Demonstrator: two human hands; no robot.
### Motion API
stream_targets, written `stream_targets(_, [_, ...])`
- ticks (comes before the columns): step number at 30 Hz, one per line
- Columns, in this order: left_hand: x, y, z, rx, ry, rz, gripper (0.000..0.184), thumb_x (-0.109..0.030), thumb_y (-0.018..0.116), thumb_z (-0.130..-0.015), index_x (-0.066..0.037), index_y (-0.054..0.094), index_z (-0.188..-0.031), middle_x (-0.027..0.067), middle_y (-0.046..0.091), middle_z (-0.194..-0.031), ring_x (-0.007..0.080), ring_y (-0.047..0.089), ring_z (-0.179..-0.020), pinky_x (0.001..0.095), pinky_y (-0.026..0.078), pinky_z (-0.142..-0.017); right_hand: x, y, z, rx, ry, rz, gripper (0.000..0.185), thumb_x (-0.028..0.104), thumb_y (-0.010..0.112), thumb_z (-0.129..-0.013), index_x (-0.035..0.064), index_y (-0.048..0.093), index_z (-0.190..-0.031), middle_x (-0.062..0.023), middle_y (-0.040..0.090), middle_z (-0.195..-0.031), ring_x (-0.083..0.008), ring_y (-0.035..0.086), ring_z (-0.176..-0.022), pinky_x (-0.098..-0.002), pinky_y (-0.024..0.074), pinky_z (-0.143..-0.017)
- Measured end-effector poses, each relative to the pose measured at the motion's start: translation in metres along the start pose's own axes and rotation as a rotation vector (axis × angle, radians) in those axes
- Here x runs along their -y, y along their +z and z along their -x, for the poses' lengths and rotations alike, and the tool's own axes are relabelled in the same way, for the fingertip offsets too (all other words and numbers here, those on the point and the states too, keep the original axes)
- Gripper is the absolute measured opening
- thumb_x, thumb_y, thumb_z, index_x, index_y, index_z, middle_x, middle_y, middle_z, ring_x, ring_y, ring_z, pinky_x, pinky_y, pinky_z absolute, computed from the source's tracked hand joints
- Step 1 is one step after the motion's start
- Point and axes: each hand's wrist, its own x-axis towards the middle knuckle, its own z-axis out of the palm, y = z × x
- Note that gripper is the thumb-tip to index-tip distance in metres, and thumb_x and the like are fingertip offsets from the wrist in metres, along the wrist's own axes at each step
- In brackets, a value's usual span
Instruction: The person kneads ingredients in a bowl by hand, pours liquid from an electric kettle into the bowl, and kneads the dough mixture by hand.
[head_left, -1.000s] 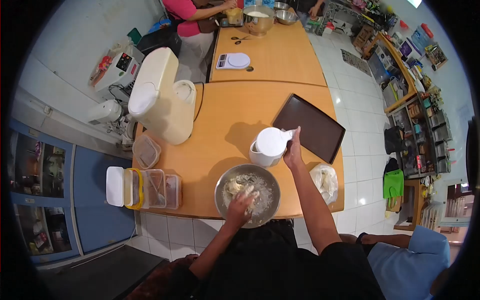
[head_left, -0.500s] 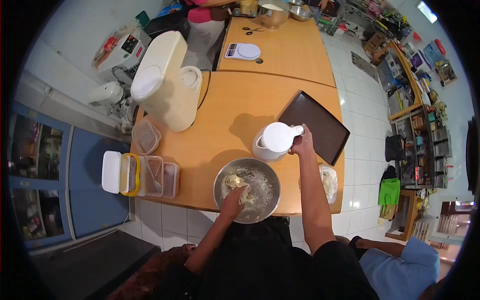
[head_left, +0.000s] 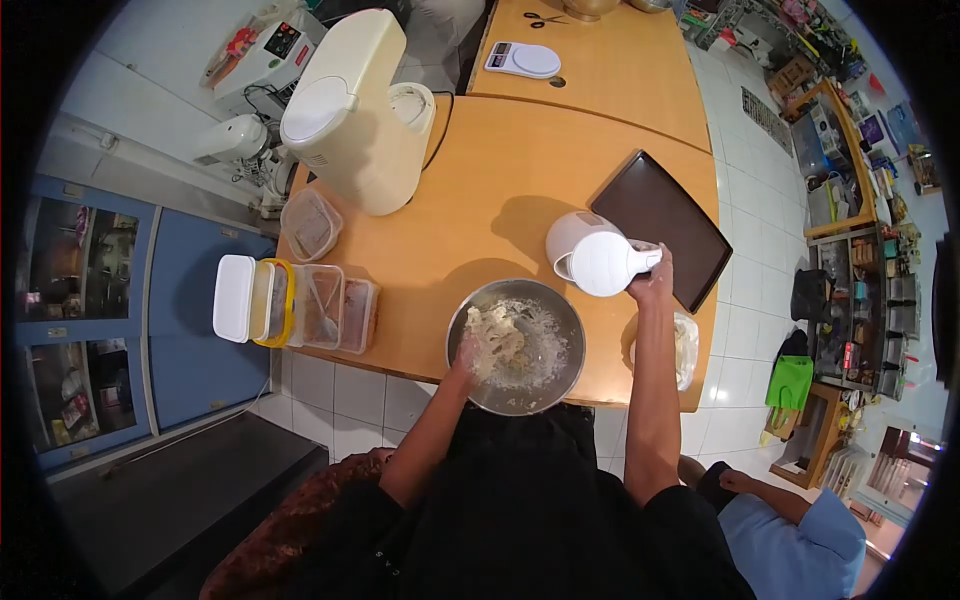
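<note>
A steel mixing bowl [head_left: 575,370] stands at the table's front edge, with loose white flour and a pale, lumpy dough [head_left: 503,340] in it. My left hand [head_left: 468,357] is at the bowl's left side, against the dough; its fingers are blurred and floury. To the right of the bowl, my right hand [head_left: 652,276] grips the handle of a white lidded jug [head_left: 603,262]. The jug leans, its spout side towards the bowl. Whether anything is inside it cannot be seen.
A dark baking tray [head_left: 665,225] lies behind the jug. Left are a cream stand mixer [head_left: 350,130] and plastic tubs [head_left: 320,300]. A white bag [head_left: 686,350] sits at the right edge. Further back are a scale [head_left: 525,60] and scissors [head_left: 545,18]. People stand on both sides.
My left hand has shifted from the dough's near side to the bowl's left wall, and the dough looks more spread. The jug has tipped and moved slightly away from the bowl. The camera view shifted.
</note>
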Motion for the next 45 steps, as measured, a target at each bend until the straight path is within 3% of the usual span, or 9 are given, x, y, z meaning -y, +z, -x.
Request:
stream_targets(3, [-0.007, 0.019, 0.001, 0.142, 0.024, 0.014, 0.067, -0.059, 0.027, -0.101, -0.01, 0.046, -0.141, 0.0139, 0.056, -0.134, 0.0348, 0.056, -0.119, 0.0518, 0.045, -0.103, 0.001, 0.007, 0.017, 0.007, -0.028, -0.061, 0.031, 0.033, 0.045, -0.098, 0.0111, 0.05, -0.078, -0.0029, 0.053, -0.067, -0.0194, 0.057, -0.068, -0.0405, 0.0539, -0.073])
stream_targets(8, [-0.013, 0.035, 0.005, 0.113, -0.063, 0.186, 0.065, -0.058, 0.031, -0.1, -0.009, 0.046, -0.14, 0.0136, 0.056, -0.133, 0.035, 0.057, -0.118, 0.0525, 0.047, -0.1, 0.0, 0.007, 0.047, 0.049, -0.108, -0.07, 0.029, 0.032, 0.048, -0.098, 0.0106, 0.049, -0.079, -0.0025, 0.053, -0.068, -0.0185, 0.057, -0.068, -0.0374, 0.0543, -0.071])
stream_targets(11, [-0.008, 0.033, 0.008, 0.029, -0.016, 0.076, 0.059, -0.052, 0.032, -0.102, -0.008, 0.049, -0.138, 0.0142, 0.056, -0.133, 0.0327, 0.058, -0.117, 0.05, 0.047, -0.1, 0.006, 0.014, 0.07, 0.038, -0.099, -0.096, 0.027, 0.03, 0.049, -0.099, 0.0106, 0.049, -0.08, -0.0025, 0.052, -0.068, -0.0179, 0.056, -0.068, -0.0357, 0.0543, -0.073])
stream_targets(14, [-0.001, 0.011, 0.006, -0.194, 0.098, -0.227, 0.041, -0.03, 0.041, -0.103, -0.006, 0.052, -0.134, 0.0144, 0.06, -0.127, 0.0295, 0.059, -0.115, 0.0436, 0.049, -0.097, 0.009, 0.011, 0.084, -0.028, -0.147, 0.012, 0.026, 0.03, 0.049, -0.099, 0.0105, 0.049, -0.082, -0.0032, 0.053, -0.072, -0.0176, 0.057, -0.07, -0.037, 0.0545, -0.074])
stream_targets(17, [-0.007, 0.038, 0.027, -0.466, 0.574, -1.027, 0.037, -0.01, 0.052, -0.092, 0.001, 0.056, -0.127, 0.0154, 0.067, -0.112, 0.0277, 0.066, -0.1, 0.0377, 0.051, -0.09, -0.001, 0.045, 0.139, -0.084, -0.173, 0.085, 0.026, 0.032, 0.049, -0.099, 0.0079, 0.053, -0.092, -0.0039, 0.057, -0.079, -0.0181, 0.059, -0.074, -0.0367, 0.0539, -0.079])
stream_targets(20, [-0.001, 0.024, 0.019, -0.514, 0.501, -1.248, 0.044, 0.0, 0.056, -0.083, 0.001, 0.056, -0.127, 0.0145, 0.067, -0.111, 0.026, 0.065, -0.1, 0.0352, 0.05, -0.09, -0.005, 0.059, 0.166, -0.089, -0.192, 0.117, 0.028, 0.033, 0.048, -0.1, 0.0068, 0.055, -0.096, -0.0046, 0.058, -0.081, -0.0179, 0.059, -0.078, -0.0367, 0.0527, -0.081])
stream_targets(29, [-0.005, 0.047, 0.037, -0.343, 0.154, -0.148, 0.036, -0.022, 0.043, -0.101, -0.008, 0.051, -0.133, 0.0103, 0.06, -0.12, 0.0247, 0.063, -0.101, 0.0423, 0.054, -0.086, -0.025, 0.027, 0.178, -0.021, -0.268, 0.192, 0.033, 0.036, 0.05, -0.098, 0.0053, 0.055, -0.111, -0.0084, 0.06, -0.1, -0.0208, 0.061, -0.094, -0.0407, 0.0521, -0.089])
stream_targets(38, [0.01, 0.0, 0.015, -0.168, 0.131, 0.141, 0.036, -0.028, 0.044, -0.101, -0.01, 0.053, -0.131, 0.0101, 0.063, -0.119, 0.0258, 0.062, -0.106, 0.0448, 0.056, -0.087, -0.042, 0.042, 0.205, -0.022, -0.334, 0.256, 0.038, 0.04, 0.05, -0.099, 0.0055, 0.054, -0.116, -0.0074, 0.059, -0.1, -0.0197, 0.059, -0.096, -0.0393, 0.0502, -0.091])
stream_targets(45, [0.016, -0.01, 0.0, -0.247, 0.082, 0.094, 0.039, -0.027, 0.045, -0.1, -0.004, 0.053, -0.13, 0.0135, 0.063, -0.118, 0.0285, 0.065, -0.102, 0.0434, 0.057, -0.084, -0.056, 0.055, 0.224, -0.029, -0.397, 0.296, 0.048, 0.045, 0.052, -0.098, 0.0051, 0.052, -0.124, -0.0069, 0.058, -0.103, -0.019, 0.056, -0.102, -0.04, 0.0455, -0.096])
